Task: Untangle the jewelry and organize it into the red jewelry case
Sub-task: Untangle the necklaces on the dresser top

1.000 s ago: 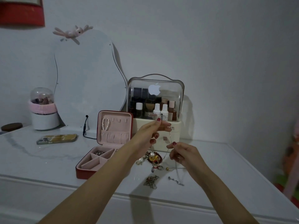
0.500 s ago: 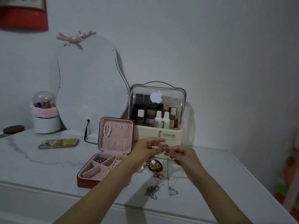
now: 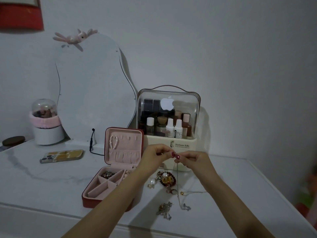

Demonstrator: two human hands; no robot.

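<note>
The red jewelry case [image 3: 89, 201] lies open on the white table, its pink lid upright with a pearl bracelet [image 3: 113, 142] hung inside and a dark trinket [image 3: 108, 174] in one tray compartment. My left hand [image 3: 154, 157] and my right hand [image 3: 192, 160] meet fingertip to fingertip above the table, both pinching the top of a thin silver necklace [image 3: 178, 188]. Its chain hangs down, and its pendant [image 3: 186, 207] lies on the table. A heap of beads, pearls and rings [image 3: 165, 180] sits below my hands. Another tangled chain [image 3: 164, 210] lies nearer the front edge.
A clear-lidded cosmetics box [image 3: 169, 117] with bottles stands right behind my hands. A wavy mirror [image 3: 91, 90] leans on the wall, and a black cable [image 3: 91, 143] hangs by it. A phone [image 3: 62, 156] and a domed white pot [image 3: 46, 122] are at the left.
My hands came together from a spread, raised pose and sank lower. The necklace's pendant moved with them and now rests on the table.
</note>
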